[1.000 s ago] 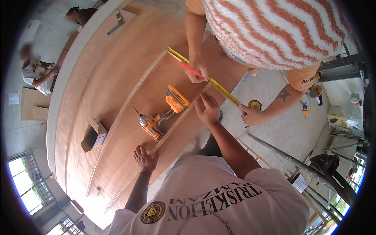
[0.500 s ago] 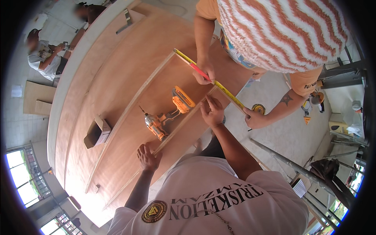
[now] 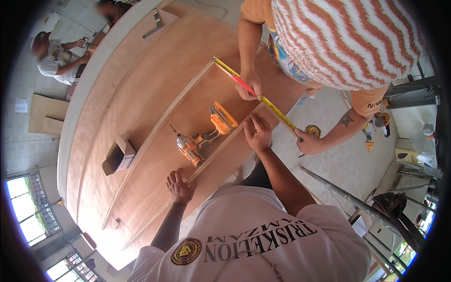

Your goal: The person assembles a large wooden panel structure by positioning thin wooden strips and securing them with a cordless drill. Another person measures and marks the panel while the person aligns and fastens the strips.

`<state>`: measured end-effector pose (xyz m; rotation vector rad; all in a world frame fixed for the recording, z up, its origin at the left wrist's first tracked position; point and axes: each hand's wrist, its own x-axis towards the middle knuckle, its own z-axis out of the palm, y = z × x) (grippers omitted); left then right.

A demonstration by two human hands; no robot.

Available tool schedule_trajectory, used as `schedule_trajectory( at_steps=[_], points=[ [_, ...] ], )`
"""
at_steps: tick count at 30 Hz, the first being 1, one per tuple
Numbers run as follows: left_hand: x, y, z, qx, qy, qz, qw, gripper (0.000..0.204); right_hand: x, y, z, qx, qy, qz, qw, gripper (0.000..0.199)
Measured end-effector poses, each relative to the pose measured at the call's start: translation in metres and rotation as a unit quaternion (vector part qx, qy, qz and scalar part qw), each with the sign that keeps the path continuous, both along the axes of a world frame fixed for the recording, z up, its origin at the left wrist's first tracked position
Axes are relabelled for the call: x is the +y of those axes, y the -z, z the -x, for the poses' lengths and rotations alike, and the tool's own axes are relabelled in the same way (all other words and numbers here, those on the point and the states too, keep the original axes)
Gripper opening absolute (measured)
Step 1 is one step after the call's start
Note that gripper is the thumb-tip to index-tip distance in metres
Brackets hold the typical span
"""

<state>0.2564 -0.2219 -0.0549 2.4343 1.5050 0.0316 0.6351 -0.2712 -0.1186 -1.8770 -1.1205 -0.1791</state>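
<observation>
Relative to the orange cordless drill, the wooden strip lies on the panel just beside it, on the person's side. The person's hands are apart: left hand spread flat over the strip nearer than the drill, right hand touching the strip right of the drill, pinch undeterminable. Beyond the right hand, a co-worker's hands hold a yellow tape measure and red marker

Smooth wooden panel, matt wooden strip
</observation>
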Motion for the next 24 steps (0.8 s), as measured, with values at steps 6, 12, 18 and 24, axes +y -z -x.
schedule_trajectory(
  at_steps=[6,12,18,24],
  points=[
    [-0.001,-0.005,-0.004,-0.004,0.001,-0.015,1.0,0.063,-0.001,0.001,0.002,0.018,0.006,0.011,1.0,0.044],
    [-0.002,-0.004,-0.003,-0.009,0.003,-0.017,1.0,0.064,-0.001,0.002,0.002,0.013,0.006,0.012,1.0,0.046],
    [-0.001,-0.009,-0.008,-0.005,-0.004,-0.008,1.0,0.064,-0.001,0.001,0.002,0.026,0.006,0.018,0.999,0.047],
    [-0.002,-0.009,-0.008,-0.003,-0.016,-0.004,1.0,0.065,0.0,0.001,0.002,0.014,0.006,0.012,1.0,0.046]
  ],
)
